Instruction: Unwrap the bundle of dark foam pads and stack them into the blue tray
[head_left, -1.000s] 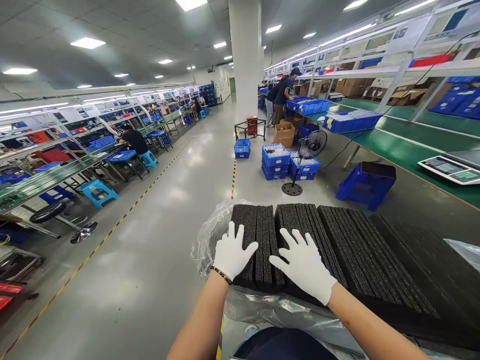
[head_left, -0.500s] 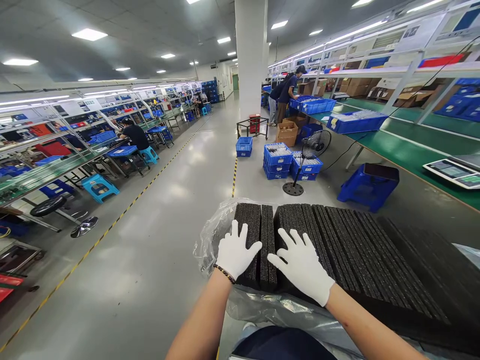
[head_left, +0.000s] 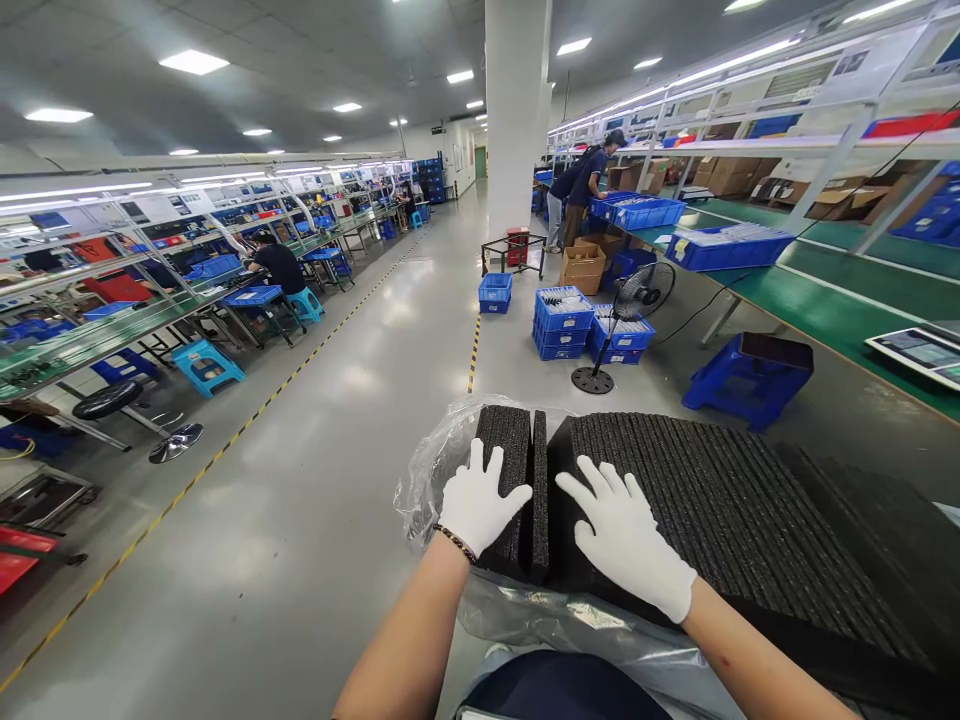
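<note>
Black foam sheets (head_left: 675, 490): stacked on edge in a clear plastic bag (head_left: 435, 470), directly before the person | left hand (head_left: 480, 505): gloved, fingers spread, flat on the small end group | right hand (head_left: 626, 540): gloved, fingers spread, flat on the main stack | narrow gap between groups | standing fan (head_left: 626, 320) beyond.

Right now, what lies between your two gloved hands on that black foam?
In the head view, between the left hand and right hand stands one thin foam sheet, with narrow gaps either side.

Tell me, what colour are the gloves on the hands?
White, on both the left hand and right hand, seen in the head view.
</note>
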